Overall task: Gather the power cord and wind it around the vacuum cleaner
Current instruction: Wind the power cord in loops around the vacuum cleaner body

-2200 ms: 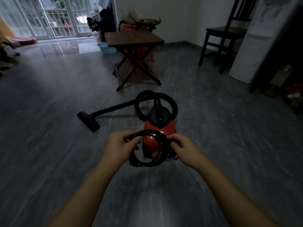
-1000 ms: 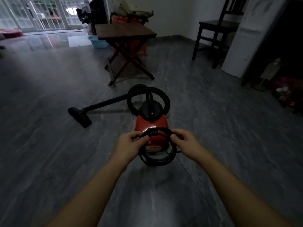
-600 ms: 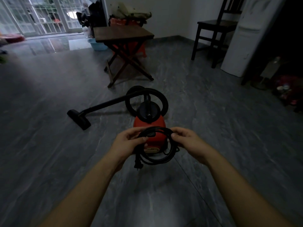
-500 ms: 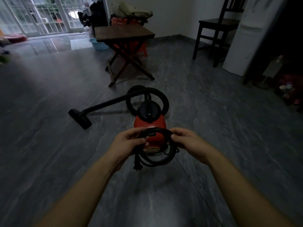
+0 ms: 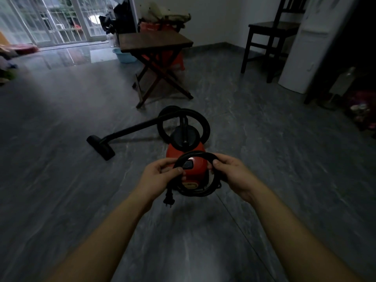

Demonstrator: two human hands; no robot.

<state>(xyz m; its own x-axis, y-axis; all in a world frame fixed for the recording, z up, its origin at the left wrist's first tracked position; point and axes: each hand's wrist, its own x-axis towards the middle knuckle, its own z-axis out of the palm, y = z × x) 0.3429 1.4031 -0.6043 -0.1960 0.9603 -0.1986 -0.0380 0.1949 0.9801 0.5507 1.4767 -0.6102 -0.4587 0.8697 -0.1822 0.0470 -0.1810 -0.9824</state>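
Observation:
A small red vacuum cleaner with a black lid stands on the grey floor just beyond my hands. Its black hose loops over the top and its wand runs left to a floor nozzle. The black power cord is gathered into a round coil held in front of the red body. My left hand pinches the coil's left side, and the plug dangles below it. My right hand grips the coil's right side.
A dark folding wooden table stands behind the vacuum, with a blue basin and red items beyond it. A dark chair and a white appliance stand at the right. Glass doors lie far left.
The coil has stayed between both hands in front of the vacuum. The plug end now hangs lower and clear below my left hand. The view has shifted slightly.

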